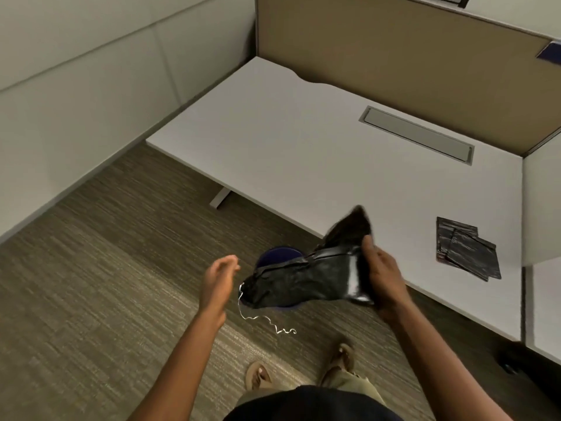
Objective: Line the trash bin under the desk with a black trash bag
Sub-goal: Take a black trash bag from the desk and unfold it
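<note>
Above the bin (277,256) by the tabletop (303,141), right hand (384,278) clutches the bunched bag (303,281), left hand (217,281) loose and empty, and one-handed shaking could snag that dangling drawstring (264,320)!

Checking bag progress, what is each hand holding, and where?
Right hand grips the black trash bag at one end; left hand holds nothing.

Both bare arms are extended forward. The right hand (383,276) is closed, thumb uppermost, in a grip on a black trash bag (306,279). The left hand (219,279), just beside its free end, is held empty with fingers loosely curled.
</note>
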